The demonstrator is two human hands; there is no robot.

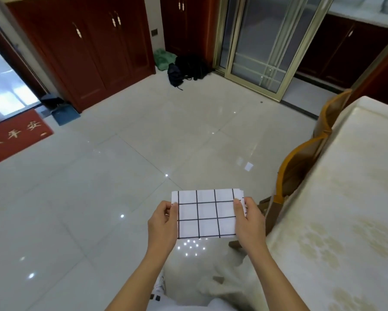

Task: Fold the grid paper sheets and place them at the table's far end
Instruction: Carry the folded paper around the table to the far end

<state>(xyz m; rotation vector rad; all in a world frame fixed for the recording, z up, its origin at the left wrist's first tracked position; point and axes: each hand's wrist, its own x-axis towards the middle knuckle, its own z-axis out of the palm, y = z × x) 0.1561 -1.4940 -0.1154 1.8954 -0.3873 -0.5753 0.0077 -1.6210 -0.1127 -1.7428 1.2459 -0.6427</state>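
to the right, a long cream counter with a pale floral marbled top [350,198], with two orange-backed wooden chairs [300,167] tucked against its near side. spread below, a glossy white tiled floor [121,176]. held out in the air above that floor, left of the counter and touching nothing but skin, a white paper sheet with a bold black grid [206,213], apparently folded already, with extra layers peeking at the top right corner. at its left edge, left hand [164,223] pinching, thumb on top and fingers [167,212] curled beneath. at its right edge, right hand [249,221] pinching likewise, thumb laid flat over the grid.

judged by look: very light, thin, limp without two-sided support, easily creased or torn, prone to springing open at the fold. best taken at opposite short edges as now, or pinched across the stacked layers near the fold to keep them aligned. likely to slide on that smooth counter top, so best pressed flat on setting down at the far end.
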